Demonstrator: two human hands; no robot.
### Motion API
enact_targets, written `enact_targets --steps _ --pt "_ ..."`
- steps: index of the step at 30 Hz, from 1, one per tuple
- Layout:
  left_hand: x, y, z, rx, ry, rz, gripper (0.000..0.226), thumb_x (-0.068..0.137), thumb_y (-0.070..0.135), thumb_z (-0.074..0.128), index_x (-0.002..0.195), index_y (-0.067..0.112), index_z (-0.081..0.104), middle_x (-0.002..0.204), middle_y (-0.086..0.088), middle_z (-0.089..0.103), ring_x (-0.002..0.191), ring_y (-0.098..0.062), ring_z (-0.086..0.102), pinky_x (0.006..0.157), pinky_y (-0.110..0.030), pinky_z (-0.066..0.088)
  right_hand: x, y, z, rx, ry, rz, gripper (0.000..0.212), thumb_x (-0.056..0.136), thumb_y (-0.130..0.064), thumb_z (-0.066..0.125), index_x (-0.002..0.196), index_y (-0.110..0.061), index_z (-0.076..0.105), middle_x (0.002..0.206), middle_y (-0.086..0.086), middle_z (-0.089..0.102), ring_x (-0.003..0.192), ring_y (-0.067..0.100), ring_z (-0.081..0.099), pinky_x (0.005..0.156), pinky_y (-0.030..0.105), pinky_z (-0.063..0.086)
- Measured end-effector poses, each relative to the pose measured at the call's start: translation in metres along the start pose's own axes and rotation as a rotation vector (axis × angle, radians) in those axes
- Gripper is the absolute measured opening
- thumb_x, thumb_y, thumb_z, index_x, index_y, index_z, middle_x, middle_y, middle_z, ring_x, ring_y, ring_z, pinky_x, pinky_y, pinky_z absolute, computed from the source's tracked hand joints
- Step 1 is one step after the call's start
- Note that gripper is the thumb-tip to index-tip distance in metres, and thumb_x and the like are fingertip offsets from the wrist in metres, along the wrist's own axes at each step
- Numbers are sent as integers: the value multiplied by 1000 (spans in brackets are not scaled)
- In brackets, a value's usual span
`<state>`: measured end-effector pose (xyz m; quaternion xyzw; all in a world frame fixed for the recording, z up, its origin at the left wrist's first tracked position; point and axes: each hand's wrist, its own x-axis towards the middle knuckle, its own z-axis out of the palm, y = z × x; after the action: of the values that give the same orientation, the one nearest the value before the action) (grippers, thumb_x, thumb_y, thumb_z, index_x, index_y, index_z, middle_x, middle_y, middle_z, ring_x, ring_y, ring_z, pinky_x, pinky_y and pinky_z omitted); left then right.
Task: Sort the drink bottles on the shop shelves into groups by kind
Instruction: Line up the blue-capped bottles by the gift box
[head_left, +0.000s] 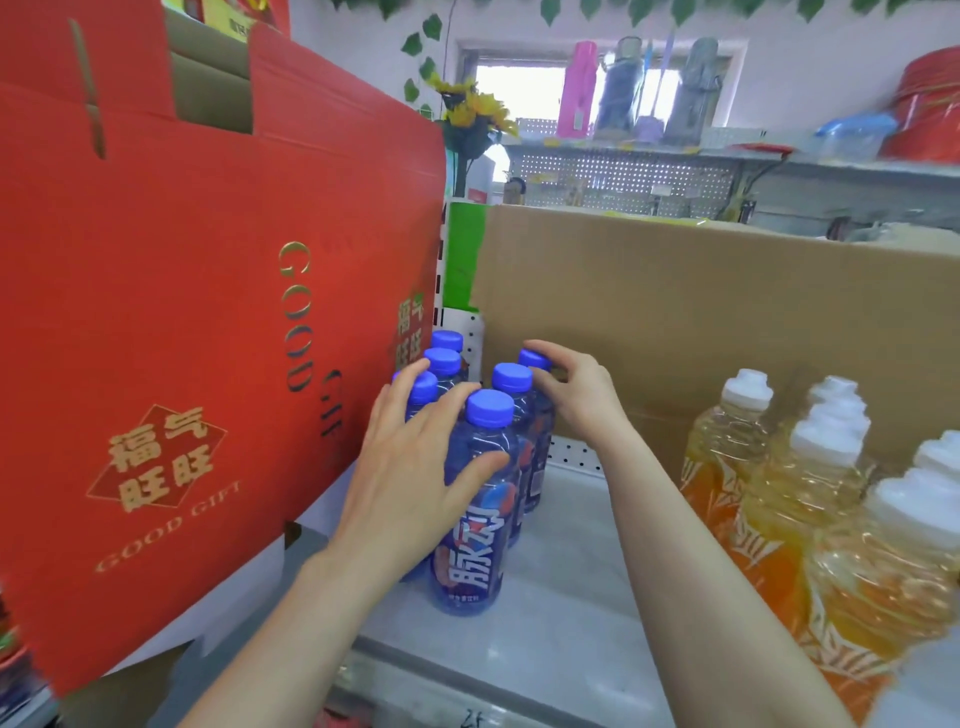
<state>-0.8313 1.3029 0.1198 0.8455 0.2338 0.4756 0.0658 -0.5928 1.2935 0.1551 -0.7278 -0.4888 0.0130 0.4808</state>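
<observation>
I see the red gift box (182, 312) filling the left. To its right, a brown carton (701, 322) walls off the back of the shelf (561, 623). Further right, orange drink bottles (810, 519) stand upright. Against the box's right face, six blue bottles (511, 376) stand caps up in two rows. The left hand (410, 467) clasps the front blue bottle (475, 519), I think. The right hand (576, 389) curls over the rear blue bottle (532, 359).
</observation>
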Motion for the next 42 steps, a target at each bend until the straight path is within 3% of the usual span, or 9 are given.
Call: enact_targets --steps 7,9,13,16,22,26,32,35,42 --pt "0 -2 -4 -21 -57 0 61 84 58 51 137 27 49 147 0 40 147 -21 24 114 -44 33 -4 -8 2 -59 -49 -38 40 99 -23 61 137 -33 60 124 1 69 114 22 62 102 36 49" --pt "-4 -7 -4 -68 -29 38 64 89 53 50 145 22 42 152 1 37 150 -19 17 119 -40 24 -14 -14 -2 -77 44 -102 39 101 -25 57 140 -30 57 123 4 64 112 20 61 102 35 47" --pt "-15 -14 -6 -198 79 -210 65 98 31 48 155 18 22 159 -2 24 147 -19 24 118 -37 26 -54 -28 1 -67 82 -249 30 101 -29 57 130 -28 62 115 -3 62 100 11 59 89 27 46" --pt "-18 -22 -1 -234 -64 -350 72 99 19 52 158 25 11 161 3 24 145 -16 28 111 -33 29 -65 -27 12 -171 1 -286 43 96 -19 62 138 -26 57 123 0 61 96 11 51 86 29 43" --pt "37 -8 -33 -206 2 -276 56 100 23 49 152 16 32 156 -3 37 143 -17 34 112 -24 24 -70 -35 5 -150 89 -237 36 99 -24 58 135 -28 58 118 0 61 103 20 61 92 41 51" --pt "123 -1 -30 34 -303 -243 49 98 26 54 145 15 48 140 -14 57 125 -33 54 95 -33 42 -96 -45 0 -56 186 -329 28 101 -34 53 123 -23 66 115 -6 62 100 12 62 89 35 51" --pt "185 -28 13 210 -702 -369 36 98 27 57 123 3 65 123 -18 65 96 -29 61 81 -31 48 -131 -37 14 -79 -25 -341 71 88 -62 55 150 -30 40 140 -17 52 126 3 50 104 21 40" --pt "192 -40 20 266 -697 -385 35 90 22 67 125 17 69 122 -11 68 105 -28 66 94 -36 53 -134 -38 19 -14 -51 -300 84 80 -59 66 153 -34 32 148 -19 49 132 2 49 107 27 45" --pt "194 -45 29 269 -619 -347 28 95 29 58 119 30 71 129 -8 65 111 -30 62 87 -30 48 -134 -40 18 -18 -30 -298 79 83 -51 70 150 -31 34 144 -18 51 129 5 53 102 32 49"
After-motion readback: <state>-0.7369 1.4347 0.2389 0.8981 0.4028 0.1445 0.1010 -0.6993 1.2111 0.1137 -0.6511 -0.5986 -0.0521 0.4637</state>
